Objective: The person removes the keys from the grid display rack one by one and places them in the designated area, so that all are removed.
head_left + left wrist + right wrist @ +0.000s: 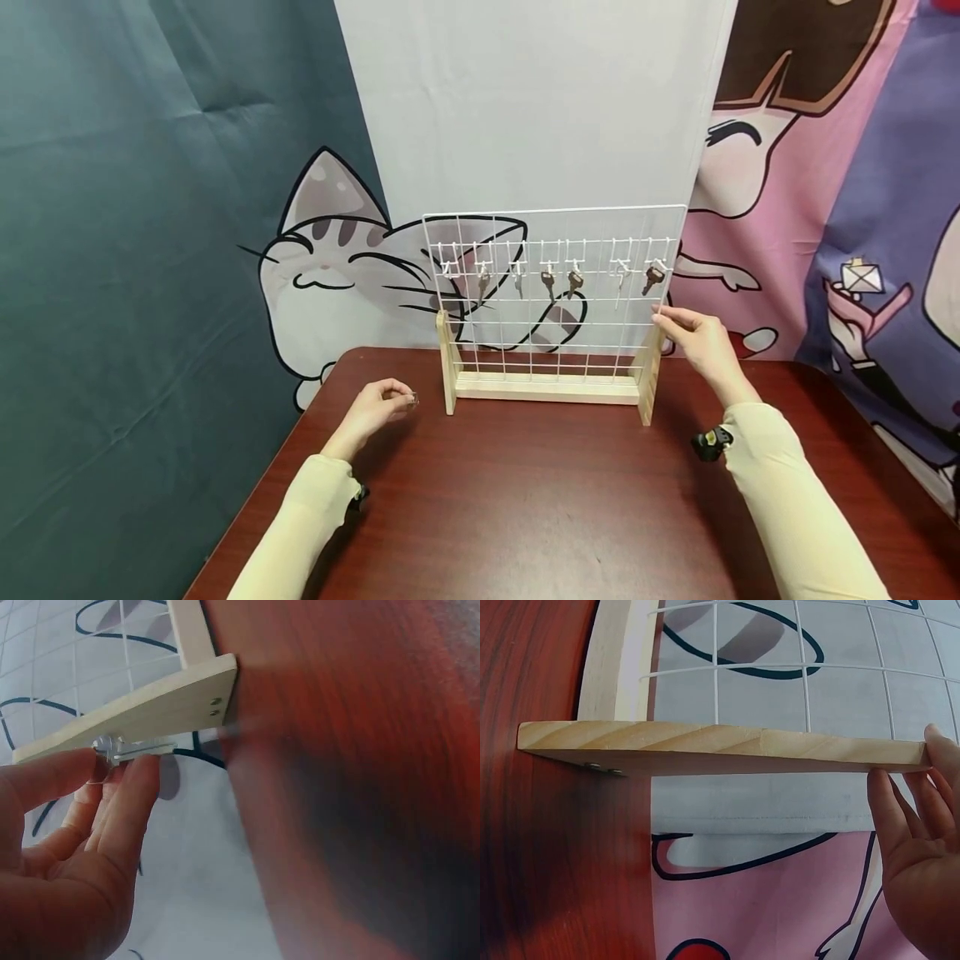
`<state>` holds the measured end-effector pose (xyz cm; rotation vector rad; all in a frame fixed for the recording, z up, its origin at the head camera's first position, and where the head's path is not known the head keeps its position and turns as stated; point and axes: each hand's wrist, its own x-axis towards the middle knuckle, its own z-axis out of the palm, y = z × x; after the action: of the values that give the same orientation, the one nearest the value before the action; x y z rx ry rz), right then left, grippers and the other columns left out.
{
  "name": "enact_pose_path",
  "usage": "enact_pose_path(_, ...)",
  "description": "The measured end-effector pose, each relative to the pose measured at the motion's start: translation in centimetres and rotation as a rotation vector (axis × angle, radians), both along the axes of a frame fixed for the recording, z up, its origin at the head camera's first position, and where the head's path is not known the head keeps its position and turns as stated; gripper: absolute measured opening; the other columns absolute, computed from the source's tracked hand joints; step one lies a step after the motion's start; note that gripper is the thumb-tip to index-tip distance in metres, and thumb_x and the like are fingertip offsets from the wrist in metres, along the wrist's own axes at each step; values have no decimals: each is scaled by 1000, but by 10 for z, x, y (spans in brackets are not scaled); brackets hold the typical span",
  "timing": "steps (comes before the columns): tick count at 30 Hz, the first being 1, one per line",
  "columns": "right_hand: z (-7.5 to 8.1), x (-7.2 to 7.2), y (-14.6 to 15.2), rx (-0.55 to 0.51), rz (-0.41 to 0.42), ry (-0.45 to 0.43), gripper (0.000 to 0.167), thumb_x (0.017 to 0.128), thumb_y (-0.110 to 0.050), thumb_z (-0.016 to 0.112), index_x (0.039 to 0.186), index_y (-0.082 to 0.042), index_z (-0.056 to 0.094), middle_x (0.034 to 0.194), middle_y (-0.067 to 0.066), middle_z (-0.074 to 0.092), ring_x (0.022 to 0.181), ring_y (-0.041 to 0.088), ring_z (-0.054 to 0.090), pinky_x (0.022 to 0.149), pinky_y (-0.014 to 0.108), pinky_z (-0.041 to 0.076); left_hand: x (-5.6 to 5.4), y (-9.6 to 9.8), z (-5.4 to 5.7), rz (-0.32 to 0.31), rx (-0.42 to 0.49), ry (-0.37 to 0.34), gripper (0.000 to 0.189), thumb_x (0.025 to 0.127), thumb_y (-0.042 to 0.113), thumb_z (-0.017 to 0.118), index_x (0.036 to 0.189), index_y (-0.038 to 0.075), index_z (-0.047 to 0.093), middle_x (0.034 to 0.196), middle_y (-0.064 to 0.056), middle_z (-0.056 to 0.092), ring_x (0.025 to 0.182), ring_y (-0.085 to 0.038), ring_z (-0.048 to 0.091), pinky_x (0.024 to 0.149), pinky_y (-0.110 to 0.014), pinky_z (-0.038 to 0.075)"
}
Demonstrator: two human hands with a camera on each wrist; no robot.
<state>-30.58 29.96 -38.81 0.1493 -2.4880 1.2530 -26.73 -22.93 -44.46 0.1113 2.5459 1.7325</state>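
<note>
My left hand (378, 406) pinches a small silvery key (142, 750) between thumb and fingertips, left of the rack's left wooden post (447, 367). In the left wrist view the key's head is partly covered by the fingers. With my right hand (703, 343) I grip the top end of the right wooden post (727, 739), fingertips on both sides of it. Between the posts stands a white wire grid rack (555, 321). Several keys hang from its hooks, among them a dark key (654, 277) at the far right and a silver key (519, 280) left of centre.
The rack's wooden base bar (547, 388) rests towards the back of a reddish-brown table (525, 492). Behind it hang a white sheet (540, 100) and printed cloths, with a cartoon cat (322, 275) on the left. Dark wrist cameras sit on both sleeves.
</note>
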Motion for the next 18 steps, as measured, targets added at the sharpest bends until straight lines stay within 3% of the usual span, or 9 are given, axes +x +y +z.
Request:
enact_pose_path(5,-2,0,-1,5,-8,-8,51,98,-49,63,133,-13,68,130,8,67,111,-6,55,82,8,39,2,1,-10,-27,5,-40,13,98,3,61,105,-8,63,101,-20,71,90,-29,72,82,-42,61)
enact_pose_path(9,-3,1,-1,-6,8,-13,50,99,-46,62,134,-11,66,130,10,66,98,-11,58,78,7,43,5,1,-16,-47,15,-65,16,98,2,59,107,-11,61,102,-27,70,89,-34,72,78,-40,61)
enact_pose_path(13,-2,2,-1,5,13,11,51,99,-46,62,134,-10,66,125,15,68,83,-5,65,69,10,46,3,0,-19,-27,22,-80,14,98,2,57,106,-10,60,102,-30,69,85,-33,73,75,-38,62)
enact_pose_path(18,-1,2,-2,37,6,26,52,98,-50,62,132,-11,68,119,15,71,82,0,66,67,12,45,3,-2,-24,-36,25,-123,15,97,-1,55,108,-11,56,102,-30,68,81,-28,72,70,-33,61)
